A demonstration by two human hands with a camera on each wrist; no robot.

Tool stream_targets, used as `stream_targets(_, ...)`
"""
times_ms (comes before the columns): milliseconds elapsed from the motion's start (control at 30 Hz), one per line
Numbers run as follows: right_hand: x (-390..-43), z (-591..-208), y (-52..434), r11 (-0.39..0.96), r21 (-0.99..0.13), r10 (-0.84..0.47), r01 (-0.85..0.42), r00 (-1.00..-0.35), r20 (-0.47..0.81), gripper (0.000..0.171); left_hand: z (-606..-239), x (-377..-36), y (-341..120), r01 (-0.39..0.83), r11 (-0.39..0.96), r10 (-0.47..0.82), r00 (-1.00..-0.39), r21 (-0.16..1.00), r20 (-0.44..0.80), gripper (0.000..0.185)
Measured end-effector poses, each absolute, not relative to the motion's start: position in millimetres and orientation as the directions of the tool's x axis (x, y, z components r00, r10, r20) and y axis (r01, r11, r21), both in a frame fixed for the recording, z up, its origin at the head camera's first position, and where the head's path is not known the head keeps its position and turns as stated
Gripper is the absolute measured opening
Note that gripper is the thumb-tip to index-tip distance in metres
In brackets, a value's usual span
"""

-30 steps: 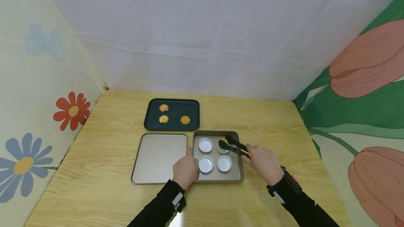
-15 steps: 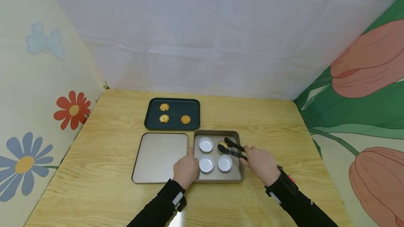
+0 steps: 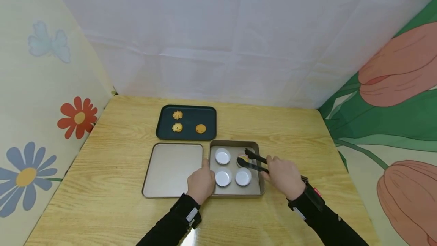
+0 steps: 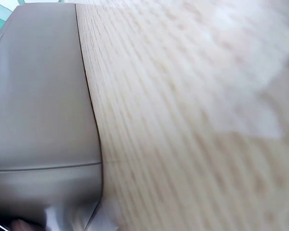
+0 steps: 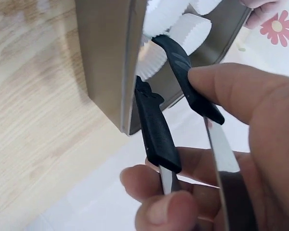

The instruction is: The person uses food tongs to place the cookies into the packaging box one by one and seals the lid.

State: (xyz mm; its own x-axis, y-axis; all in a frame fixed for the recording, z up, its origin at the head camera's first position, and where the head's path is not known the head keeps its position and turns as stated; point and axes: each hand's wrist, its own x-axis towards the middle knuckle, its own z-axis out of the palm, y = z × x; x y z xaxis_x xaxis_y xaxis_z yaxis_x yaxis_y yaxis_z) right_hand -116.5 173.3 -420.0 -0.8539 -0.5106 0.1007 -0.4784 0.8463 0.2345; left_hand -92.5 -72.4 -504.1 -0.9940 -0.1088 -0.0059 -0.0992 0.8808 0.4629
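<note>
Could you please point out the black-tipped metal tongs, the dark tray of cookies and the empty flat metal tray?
black-tipped metal tongs [image 3: 254, 161], head view, mid-arm.
dark tray of cookies [image 3: 208, 114], head view, bare right part.
empty flat metal tray [image 3: 170, 168], head view, bare middle.

Both arms reach forward in black sleeves, hands low and near each other.

The left hand [image 3: 201, 182] lies knuckles up, fingers loosely curled, its index finger stretched forward. The right hand [image 3: 282, 175] is turned inward, thumb on top and fingers curled beneath in a pinch, as the right wrist view shows. Each wrist carries a strapped-on band.
</note>
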Motion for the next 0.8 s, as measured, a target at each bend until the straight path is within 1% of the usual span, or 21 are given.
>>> stream_targets(133, -117.8, -408.3, 172.8, 0.849, 0.219, -0.509, -0.481, -0.855, 0.095, 0.05, -501.4, -91.7, -72.8, -0.102, 0.878, -0.109, -0.994, 0.467, -0.012, 0.028)
stream_targets(200, -120.1, -401.5, 171.9, 0.854, 0.201, -0.507, -0.479, -0.854, 0.117, 0.051, -500.6, -91.3, -73.1, -0.104, 0.877, -0.108, -0.994, 0.469, -0.018, 0.029)
stream_targets(300, -128.5, -390.0, 165.9, 0.87, 0.137, -0.491, -0.474, -0.86, 0.139, 0.053, -500.4, -91.5, -73.5, -0.107, 0.878, -0.113, -0.993, 0.466, -0.016, 0.03)
stream_targets(433, -149.6, -376.5, 149.2, 0.868, 0.056, -0.495, -0.493, -0.855, 0.152, 0.053, -501.2, -91.9, -72.6, -0.111, 0.879, -0.12, -0.993, 0.464, -0.009, 0.027)
stream_targets(533, -169.9, -371.1, 131.7, 0.845, 0.045, -0.533, -0.532, -0.833, 0.15, 0.052, -502.9, -91.5, -71.4, -0.111, 0.876, -0.121, -0.993, 0.469, -0.01, 0.027)
stream_targets(667, -197.6, -370.8, 102.5, 0.797, 0.062, -0.603, -0.6, -0.789, 0.12, 0.05, -503.6, -90.1, -70.6, -0.116, 0.876, -0.127, -0.992, 0.469, -0.006, 0.031)
stream_targets(800, -220.2, -379.4, 76.4, 0.758, 0.113, -0.651, -0.643, -0.756, 0.063, 0.046, -502.2, -89.0, -68.2, -0.124, 0.883, -0.132, -0.991, 0.452, -0.013, 0.029)
